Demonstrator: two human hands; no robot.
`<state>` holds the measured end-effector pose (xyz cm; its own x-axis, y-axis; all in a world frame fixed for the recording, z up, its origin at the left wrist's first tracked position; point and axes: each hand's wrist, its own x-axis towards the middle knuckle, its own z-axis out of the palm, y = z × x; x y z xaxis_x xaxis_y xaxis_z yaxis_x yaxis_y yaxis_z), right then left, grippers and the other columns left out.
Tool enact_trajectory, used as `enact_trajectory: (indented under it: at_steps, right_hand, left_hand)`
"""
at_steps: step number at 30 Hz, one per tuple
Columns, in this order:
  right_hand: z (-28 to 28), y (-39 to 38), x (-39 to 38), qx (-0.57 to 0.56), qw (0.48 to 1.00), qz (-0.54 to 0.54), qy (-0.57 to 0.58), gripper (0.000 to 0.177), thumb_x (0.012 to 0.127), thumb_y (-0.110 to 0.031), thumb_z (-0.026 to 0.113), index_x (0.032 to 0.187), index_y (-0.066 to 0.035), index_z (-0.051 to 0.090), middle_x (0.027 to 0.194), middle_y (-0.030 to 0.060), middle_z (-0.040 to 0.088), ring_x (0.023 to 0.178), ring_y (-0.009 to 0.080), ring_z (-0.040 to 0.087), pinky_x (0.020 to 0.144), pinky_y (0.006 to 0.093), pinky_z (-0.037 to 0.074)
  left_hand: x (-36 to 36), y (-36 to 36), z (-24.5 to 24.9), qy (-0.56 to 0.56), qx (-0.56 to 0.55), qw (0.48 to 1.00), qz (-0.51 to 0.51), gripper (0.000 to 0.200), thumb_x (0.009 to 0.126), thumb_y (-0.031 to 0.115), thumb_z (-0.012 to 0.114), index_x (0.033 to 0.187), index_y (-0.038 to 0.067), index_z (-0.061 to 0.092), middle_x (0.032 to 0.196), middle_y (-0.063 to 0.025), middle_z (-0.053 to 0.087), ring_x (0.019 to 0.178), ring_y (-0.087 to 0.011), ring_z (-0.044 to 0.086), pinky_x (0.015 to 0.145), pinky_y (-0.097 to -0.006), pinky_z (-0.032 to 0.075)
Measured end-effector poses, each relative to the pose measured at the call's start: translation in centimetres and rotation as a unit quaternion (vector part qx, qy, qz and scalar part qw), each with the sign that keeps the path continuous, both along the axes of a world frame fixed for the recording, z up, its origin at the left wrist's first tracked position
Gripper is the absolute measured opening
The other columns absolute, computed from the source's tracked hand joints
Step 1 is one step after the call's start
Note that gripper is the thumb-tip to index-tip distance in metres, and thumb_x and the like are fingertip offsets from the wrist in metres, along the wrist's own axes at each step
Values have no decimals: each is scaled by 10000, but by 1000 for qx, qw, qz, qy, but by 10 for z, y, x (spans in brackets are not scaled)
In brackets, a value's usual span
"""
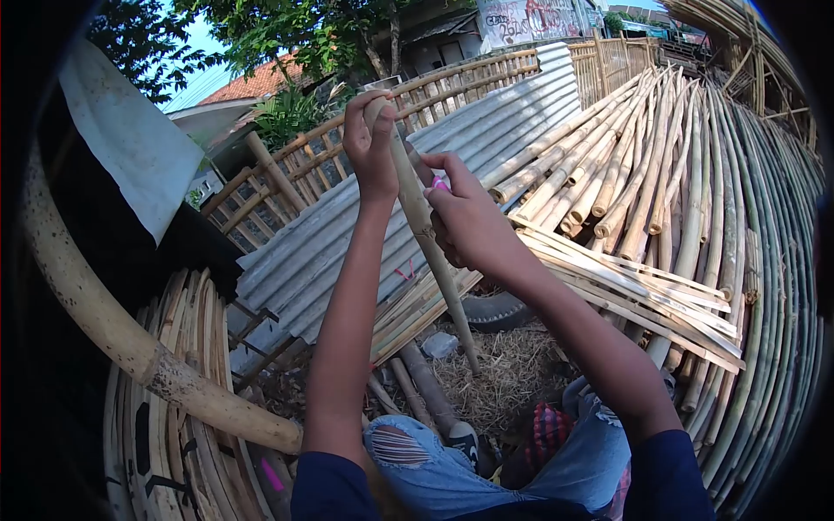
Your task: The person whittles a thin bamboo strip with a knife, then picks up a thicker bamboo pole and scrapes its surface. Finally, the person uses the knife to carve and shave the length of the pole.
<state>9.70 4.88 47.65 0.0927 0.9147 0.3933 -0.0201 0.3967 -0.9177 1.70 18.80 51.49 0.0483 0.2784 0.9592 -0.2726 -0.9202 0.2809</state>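
A bamboo pole (442,278) stands at a slant in front of me, its lower end down on the straw-covered ground. My left hand (373,161) is closed around its top end, thumb and fingers on either side. My right hand (473,217) is closed on the handle of a knife, with a bit of pink showing by the fingers. The knife's blade (419,165) lies close against the pole, below my left hand; whether it touches cannot be made out. Most of the handle is hidden in my fist.
Long bamboo poles (686,174) lie stacked at the right, with split strips (634,291) across them. Corrugated sheets (512,95) lean along a bamboo fence (434,87). A thick bamboo pole (113,334) crosses the left side, near bundled slats (187,347). A tyre (495,313) lies ahead.
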Motion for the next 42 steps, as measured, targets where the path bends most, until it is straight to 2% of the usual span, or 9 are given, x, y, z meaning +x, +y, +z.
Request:
enact_trajectory:
  at_steps: [4, 8, 12, 14, 17, 27, 34, 39, 42]
  right_hand:
    - [-12, 18, -18, 186, 961, -180, -100, 364, 878, -140, 390, 1238, -101, 357, 576, 27, 423, 426, 124, 421, 389, 285, 334]
    - [-86, 17, -8, -145, 980, -14, -133, 383, 858, -119, 388, 1240, -114, 359, 592, 39, 433, 447, 133, 440, 400, 288, 355]
    - [-40, 9, -14, -76, 996, -27, -42, 392, 850, -108, 397, 1239, -123, 354, 532, -2, 368, 392, 106, 360, 364, 272, 303]
    - [-2, 10, -10, 40, 998, -38, 4, 404, 840, -149, 398, 1220, -16, 360, 757, 154, 564, 577, 207, 555, 549, 359, 445]
    - [21, 8, -13, 33, 996, 5, 82, 392, 863, -102, 370, 1251, -116, 319, 515, -7, 347, 382, 98, 333, 345, 270, 271]
    - [-6, 24, -16, 69, 991, -95, -68, 376, 847, -85, 372, 1220, -110, 331, 534, -13, 340, 367, 89, 315, 341, 251, 236]
    - [10, 13, -10, -8, 999, 22, 45, 359, 844, -79, 369, 1201, -83, 333, 544, -15, 347, 367, 95, 321, 338, 261, 252]
    - [-49, 25, -5, -79, 988, 8, -130, 419, 825, -83, 378, 1238, -89, 302, 543, 2, 355, 378, 127, 356, 355, 276, 291]
    - [-19, 14, -8, -49, 993, 102, 41, 440, 819, -68, 370, 1252, -99, 294, 542, 6, 355, 374, 123, 345, 351, 273, 286]
  left_hand:
    - [-4, 6, 2, -6, 46, 998, 41, 406, 921, 398, 376, 1007, 37, 540, 992, -82, 564, 977, -173, 501, 912, -308, 344]
    - [-19, 8, 0, -20, 2, 999, 28, 485, 946, 438, 280, 1009, 34, 539, 1016, -86, 558, 1001, -179, 488, 934, -316, 318]
    - [-10, 3, 0, -22, 36, 999, 24, 499, 949, 446, 259, 1024, 35, 531, 1007, -85, 555, 987, -179, 483, 925, -322, 318]
    - [-6, 1, -1, -13, 38, 999, 31, 507, 947, 455, 254, 1030, 37, 529, 1014, -83, 552, 987, -181, 482, 925, -322, 319]
    - [-3, 3, -2, -5, 46, 999, 15, 507, 949, 449, 247, 1038, 35, 528, 1043, -87, 545, 997, -183, 476, 927, -323, 317]
    - [-5, 6, 0, -15, 55, 998, 18, 495, 958, 426, 238, 1046, 32, 525, 1041, -80, 556, 1004, -169, 475, 931, -315, 316]
    - [-6, 6, 1, -18, 59, 998, 15, 465, 960, 395, 247, 1049, 36, 530, 1023, -79, 559, 999, -173, 479, 933, -310, 317]
    - [-18, 7, 2, -16, 27, 999, 19, 467, 958, 387, 248, 1024, 26, 536, 1020, -84, 555, 999, -181, 483, 935, -308, 319]
    - [-11, 3, 2, -18, 52, 997, 45, 437, 946, 382, 286, 1019, 28, 532, 1003, -84, 553, 986, -181, 489, 930, -305, 323]
